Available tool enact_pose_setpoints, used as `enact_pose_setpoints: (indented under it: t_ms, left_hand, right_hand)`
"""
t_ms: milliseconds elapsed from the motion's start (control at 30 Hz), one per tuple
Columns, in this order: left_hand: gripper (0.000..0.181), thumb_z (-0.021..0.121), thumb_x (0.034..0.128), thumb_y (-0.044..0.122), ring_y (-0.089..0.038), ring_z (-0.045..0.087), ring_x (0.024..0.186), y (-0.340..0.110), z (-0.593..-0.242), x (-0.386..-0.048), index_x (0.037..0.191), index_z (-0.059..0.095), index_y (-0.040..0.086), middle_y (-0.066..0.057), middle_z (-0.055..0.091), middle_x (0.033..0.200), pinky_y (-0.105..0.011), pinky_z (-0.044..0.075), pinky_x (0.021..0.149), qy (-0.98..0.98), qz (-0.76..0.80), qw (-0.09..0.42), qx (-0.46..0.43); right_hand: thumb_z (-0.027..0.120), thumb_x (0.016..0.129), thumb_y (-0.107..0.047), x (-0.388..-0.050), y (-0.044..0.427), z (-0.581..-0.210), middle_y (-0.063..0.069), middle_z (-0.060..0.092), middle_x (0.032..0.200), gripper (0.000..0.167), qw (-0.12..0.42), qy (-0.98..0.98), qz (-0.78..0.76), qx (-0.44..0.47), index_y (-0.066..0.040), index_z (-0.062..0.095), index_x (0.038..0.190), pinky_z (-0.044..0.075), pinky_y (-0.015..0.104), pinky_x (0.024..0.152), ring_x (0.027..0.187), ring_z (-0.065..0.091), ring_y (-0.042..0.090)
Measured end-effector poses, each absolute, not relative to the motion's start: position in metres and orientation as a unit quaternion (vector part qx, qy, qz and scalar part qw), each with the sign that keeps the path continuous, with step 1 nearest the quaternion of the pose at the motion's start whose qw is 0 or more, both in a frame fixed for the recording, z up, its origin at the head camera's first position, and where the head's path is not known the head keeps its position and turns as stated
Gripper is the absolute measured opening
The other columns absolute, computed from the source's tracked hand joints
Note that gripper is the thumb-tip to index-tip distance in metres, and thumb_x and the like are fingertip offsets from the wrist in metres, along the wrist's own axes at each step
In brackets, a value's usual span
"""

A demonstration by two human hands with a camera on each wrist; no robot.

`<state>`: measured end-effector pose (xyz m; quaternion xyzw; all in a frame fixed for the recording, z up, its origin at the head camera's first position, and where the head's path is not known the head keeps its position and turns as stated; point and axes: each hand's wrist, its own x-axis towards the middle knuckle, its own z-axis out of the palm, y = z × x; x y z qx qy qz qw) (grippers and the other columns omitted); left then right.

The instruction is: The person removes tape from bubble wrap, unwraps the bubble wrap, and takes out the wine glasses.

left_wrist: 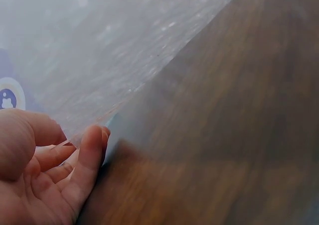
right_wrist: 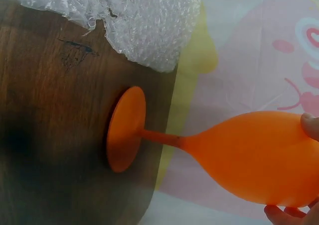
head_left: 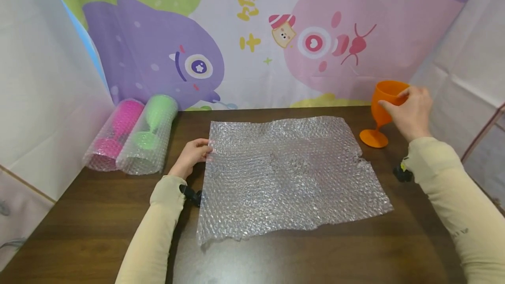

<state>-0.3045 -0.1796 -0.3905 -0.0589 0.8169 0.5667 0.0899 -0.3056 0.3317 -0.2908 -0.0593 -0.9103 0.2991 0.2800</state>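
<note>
A sheet of clear bubble wrap (head_left: 284,179) lies spread over the middle of the table. At its left edge my left hand (head_left: 193,154) pinches the wrap between thumb and fingers; in the left wrist view that edge (left_wrist: 114,93) runs up from the fingertips. My right hand (head_left: 414,111) grips the bowl of an orange goblet (head_left: 380,111) to the right of the sheet, thumb on one side and fingers on the other. In the right wrist view the goblet's round foot (right_wrist: 127,130) is at or just above the table; I cannot tell which.
On the left, a pink goblet (head_left: 128,117) and a light green goblet (head_left: 155,113) lie side by side, each rolled in bubble wrap. A cartoon-printed cloth (head_left: 244,82) hangs behind the table (head_left: 307,253), with white cloth walls (head_left: 35,78) at the sides.
</note>
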Motion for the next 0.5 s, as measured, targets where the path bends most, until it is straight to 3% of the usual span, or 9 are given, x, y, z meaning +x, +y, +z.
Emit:
enact_pose_setpoints:
  t_ms: [500]
  left_hand:
    - [0.036, 0.05, 0.0902, 0.01, -0.005, 0.051, 0.063, -0.1793, -0.3892, -0.3024, 0.123, 0.049, -0.005, -0.004, 0.055, 0.089, -0.019, 0.048, 0.062, 0.815, 0.571, 0.087, -0.054]
  right_hand:
    - [0.06, 0.085, -0.026, -0.3161, 0.3394, -0.2975, 0.03, 0.037, 0.114, 0.046, 0.271, -0.912, 0.299, -0.069, 0.014, 0.049, 0.103, 0.027, 0.05, 0.092, 0.109, 0.033, 0.044]
